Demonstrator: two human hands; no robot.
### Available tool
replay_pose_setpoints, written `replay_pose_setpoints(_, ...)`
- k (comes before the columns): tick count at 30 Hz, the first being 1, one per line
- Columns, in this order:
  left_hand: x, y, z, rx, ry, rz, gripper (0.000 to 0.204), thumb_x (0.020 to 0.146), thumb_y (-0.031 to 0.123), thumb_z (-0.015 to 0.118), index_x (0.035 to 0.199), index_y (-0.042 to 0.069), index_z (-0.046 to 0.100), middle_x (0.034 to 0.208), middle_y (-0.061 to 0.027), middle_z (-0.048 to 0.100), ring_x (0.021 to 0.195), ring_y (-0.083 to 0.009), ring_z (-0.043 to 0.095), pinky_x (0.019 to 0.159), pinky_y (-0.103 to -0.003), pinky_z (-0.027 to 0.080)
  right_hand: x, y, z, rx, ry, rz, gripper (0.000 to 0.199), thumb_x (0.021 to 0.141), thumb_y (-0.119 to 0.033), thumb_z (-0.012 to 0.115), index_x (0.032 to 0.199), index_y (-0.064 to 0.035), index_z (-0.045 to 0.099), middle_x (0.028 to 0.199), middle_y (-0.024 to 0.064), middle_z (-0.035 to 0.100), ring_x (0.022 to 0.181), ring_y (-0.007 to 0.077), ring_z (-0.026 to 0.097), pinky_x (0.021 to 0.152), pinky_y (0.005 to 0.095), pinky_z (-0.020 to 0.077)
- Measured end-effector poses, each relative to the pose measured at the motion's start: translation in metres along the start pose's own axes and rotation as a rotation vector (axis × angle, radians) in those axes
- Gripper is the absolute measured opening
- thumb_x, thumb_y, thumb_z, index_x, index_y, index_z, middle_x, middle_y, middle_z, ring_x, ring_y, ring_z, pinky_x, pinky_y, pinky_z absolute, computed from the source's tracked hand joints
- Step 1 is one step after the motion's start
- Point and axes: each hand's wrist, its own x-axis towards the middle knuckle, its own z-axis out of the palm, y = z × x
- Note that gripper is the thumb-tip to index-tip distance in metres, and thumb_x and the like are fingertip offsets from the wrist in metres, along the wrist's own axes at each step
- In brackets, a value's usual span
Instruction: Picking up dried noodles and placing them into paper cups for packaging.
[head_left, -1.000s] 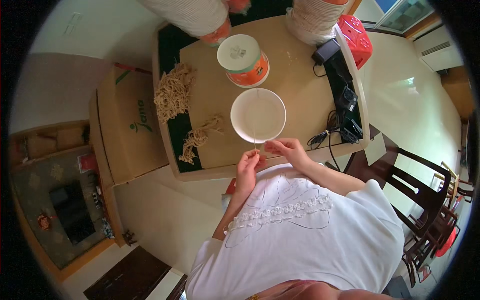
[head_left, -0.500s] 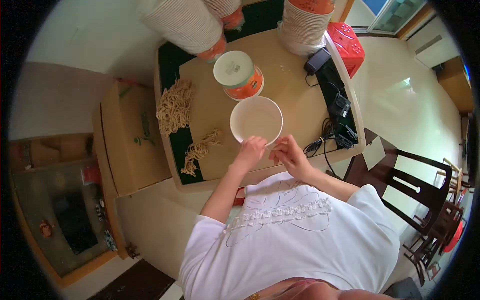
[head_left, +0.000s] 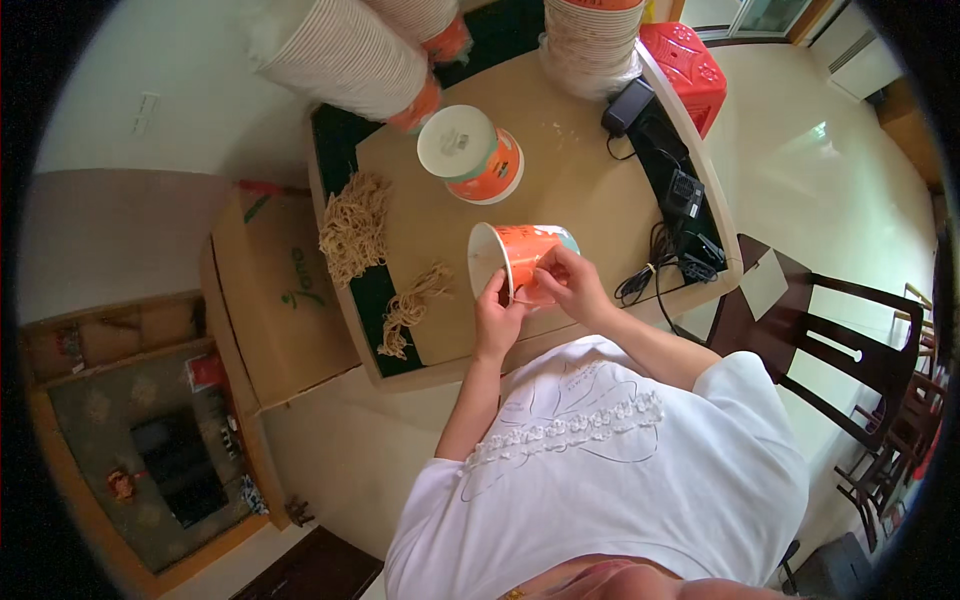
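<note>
An orange-and-white paper bucket [head_left: 527, 243] lies tipped on its side above the table's near edge, its white-rimmed mouth facing left. My left hand [head_left: 496, 322] is closed on the near part of its rim. Against the orange wall, my right hand [head_left: 574, 285] has its fingers curled in a pinch; what they hold is too small to make out. A thin light strand seems to show by the left fingertips. Just beyond stands a short pile of upside-down paper buckets [head_left: 488, 180]. A heap of tan string [head_left: 355, 225] and a smaller bundle of string [head_left: 412, 308] lie to the left.
Tall nested bucket stacks [head_left: 345, 60] in plastic stand at the back left, another stack [head_left: 592, 45] at the back right. A black adapter [head_left: 628, 105] and cables [head_left: 655, 265] line the right edge. Around the table are a cardboard box [head_left: 285, 290], red stool [head_left: 685, 75] and dark chair [head_left: 830, 350].
The bucket has turned from mouth-up to lying sideways, mouth to the left. My left hand has shifted along its rim, and my right hand has moved up onto its outer wall.
</note>
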Motion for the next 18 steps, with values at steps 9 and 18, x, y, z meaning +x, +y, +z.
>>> replay_pose_setpoints(9, 0.001, -0.010, -0.015, -0.432, -0.074, -0.160, 0.040, 0.080, -0.010, 0.047, 0.118, -0.002, 0.054, 0.109, -0.0064, 0.061, 0.099, -0.0127, 0.057, 0.090, -0.027, 0.045, 0.005, 0.015, 0.002, 0.136, -0.043, 0.069, 0.011, 0.088, -0.009, 0.058, 0.088, 0.0008, 0.052, 0.074, 0.0029, 0.056, 0.071, 0.0083, 0.054, 0.065, 0.0247, 0.0470)
replay_pose_setpoints(18, -0.002, -0.016, -0.015, -0.564, -0.021, -0.141, 0.040, 0.079, -0.011, 0.047, 0.118, -0.003, 0.053, 0.110, -0.0090, 0.060, 0.100, -0.0162, 0.058, 0.086, -0.029, 0.049, 0.012, 0.010, 0.000, 0.317, -0.023, 0.209, 0.014, 0.088, -0.012, 0.060, 0.086, -0.0019, 0.051, 0.067, -0.0037, 0.048, 0.062, 0.0033, 0.043, 0.055, 0.0200, 0.0361)
